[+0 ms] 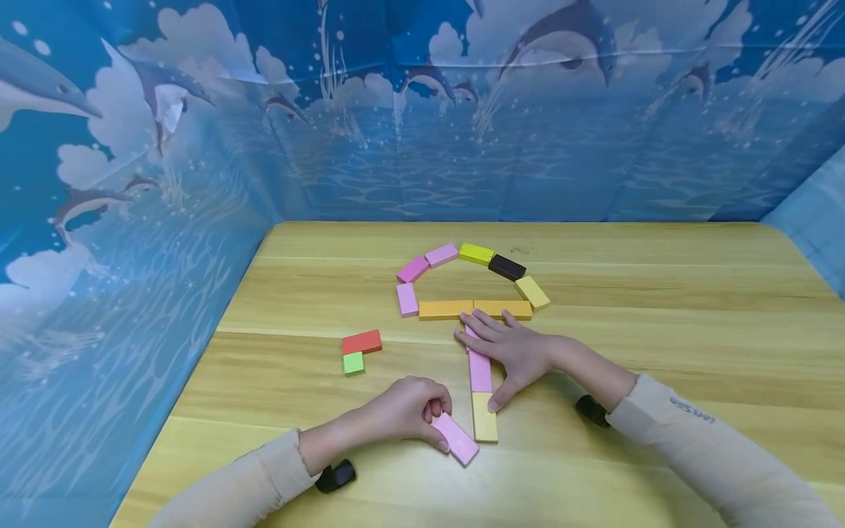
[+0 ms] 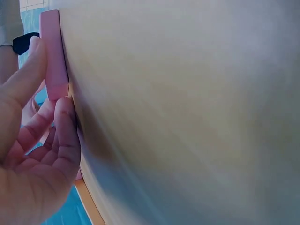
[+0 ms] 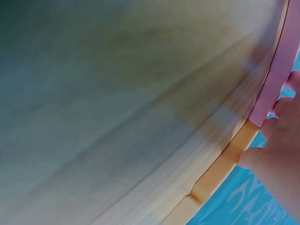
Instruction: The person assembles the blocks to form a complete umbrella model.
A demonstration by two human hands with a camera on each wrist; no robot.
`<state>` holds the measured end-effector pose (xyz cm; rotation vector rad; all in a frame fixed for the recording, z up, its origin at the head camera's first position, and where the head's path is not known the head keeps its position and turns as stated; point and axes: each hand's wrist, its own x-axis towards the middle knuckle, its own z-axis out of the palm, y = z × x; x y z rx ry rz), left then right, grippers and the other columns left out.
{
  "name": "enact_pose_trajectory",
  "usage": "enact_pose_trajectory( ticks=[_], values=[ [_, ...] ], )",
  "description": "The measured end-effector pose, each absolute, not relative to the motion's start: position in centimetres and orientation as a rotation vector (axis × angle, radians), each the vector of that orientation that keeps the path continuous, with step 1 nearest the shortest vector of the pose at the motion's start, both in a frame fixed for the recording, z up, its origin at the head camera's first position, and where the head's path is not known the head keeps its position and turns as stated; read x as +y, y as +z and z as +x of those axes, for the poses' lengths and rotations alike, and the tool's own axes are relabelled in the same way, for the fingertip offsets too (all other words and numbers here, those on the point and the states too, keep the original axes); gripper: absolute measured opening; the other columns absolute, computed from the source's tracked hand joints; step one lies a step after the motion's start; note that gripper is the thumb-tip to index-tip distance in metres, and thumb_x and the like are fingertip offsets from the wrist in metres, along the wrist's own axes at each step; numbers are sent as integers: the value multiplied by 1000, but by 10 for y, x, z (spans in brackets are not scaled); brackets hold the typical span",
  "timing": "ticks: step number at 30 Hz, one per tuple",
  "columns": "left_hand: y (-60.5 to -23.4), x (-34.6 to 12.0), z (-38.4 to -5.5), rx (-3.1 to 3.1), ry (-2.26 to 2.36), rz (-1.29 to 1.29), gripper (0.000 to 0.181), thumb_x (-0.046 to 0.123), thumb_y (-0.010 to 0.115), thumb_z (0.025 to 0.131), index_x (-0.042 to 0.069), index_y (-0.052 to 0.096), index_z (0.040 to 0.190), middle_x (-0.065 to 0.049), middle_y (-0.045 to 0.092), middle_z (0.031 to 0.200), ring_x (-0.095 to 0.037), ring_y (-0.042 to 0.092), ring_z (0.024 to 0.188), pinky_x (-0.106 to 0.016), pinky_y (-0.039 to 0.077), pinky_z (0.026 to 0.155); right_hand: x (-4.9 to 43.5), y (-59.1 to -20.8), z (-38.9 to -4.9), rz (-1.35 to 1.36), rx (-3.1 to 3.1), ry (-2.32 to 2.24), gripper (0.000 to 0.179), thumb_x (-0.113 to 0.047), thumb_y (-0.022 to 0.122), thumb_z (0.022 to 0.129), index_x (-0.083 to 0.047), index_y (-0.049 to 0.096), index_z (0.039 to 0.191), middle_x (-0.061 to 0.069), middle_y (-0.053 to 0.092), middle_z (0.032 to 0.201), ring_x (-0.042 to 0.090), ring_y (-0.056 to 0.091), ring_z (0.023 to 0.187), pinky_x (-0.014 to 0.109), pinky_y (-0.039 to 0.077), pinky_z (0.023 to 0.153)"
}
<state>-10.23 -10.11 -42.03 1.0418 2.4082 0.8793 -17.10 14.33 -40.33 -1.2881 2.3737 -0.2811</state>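
Thumb and fingers of my left hand (image 1: 405, 411) pinch a pink block (image 1: 457, 441) that lies slanted near the lower end of a column of blocks. The left wrist view shows the thumb along this block (image 2: 55, 56) and a fingertip at its end. My right hand (image 1: 521, 353) is spread over the column, its thumb on a pale yellow block (image 1: 485, 422) at the bottom. Above that block sits another pink block (image 1: 480, 372), and the fingers reach up towards two orange blocks (image 1: 445, 310) laid end to end. Those fingers partly cover the column's top.
An arch of pink, yellow-green, black (image 1: 507, 267) and pale yellow blocks curves above the orange row. Left of the column, a red block (image 1: 361, 342) touches a green one (image 1: 353, 364). A blue dolphin-print curtain (image 1: 422, 147) hangs behind the wooden table (image 1: 297, 279).
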Motion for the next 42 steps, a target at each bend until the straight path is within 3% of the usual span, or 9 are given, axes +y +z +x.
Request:
enact_pose_trajectory(
  ticks=[18, 31, 42],
  values=[
    [-421, -99, -104, 2365, 878, 1060, 35, 27, 86, 63, 14, 61, 84, 7, 51, 68, 1, 43, 60, -13, 38, 58, 146, -409, -173, -1271, 2372, -292, 112, -70, 61, 71, -9, 11, 150, 16, -4, 155, 36, -9, 140, 65, -3, 102],
    [-408, -134, -122, 2326, 1181, 743, 38, 18, 82, 71, 7, 63, 103, 0, 61, 84, -9, 57, 75, -23, 49, 70, 144, -407, -172, -1254, 2365, -290, 112, -69, 63, 71, -9, 11, 150, 16, -5, 155, 35, -10, 140, 64, -4, 103],
    [-400, -179, -147, 2518, 1394, 446, 41, 16, 80, 74, -1, 62, 107, -12, 63, 89, -17, 58, 77, -26, 49, 68, 144, -406, -174, -1276, 2354, -292, 113, -69, 63, 71, -8, 10, 150, 16, -6, 155, 36, -10, 139, 65, -5, 102]
  ],
)
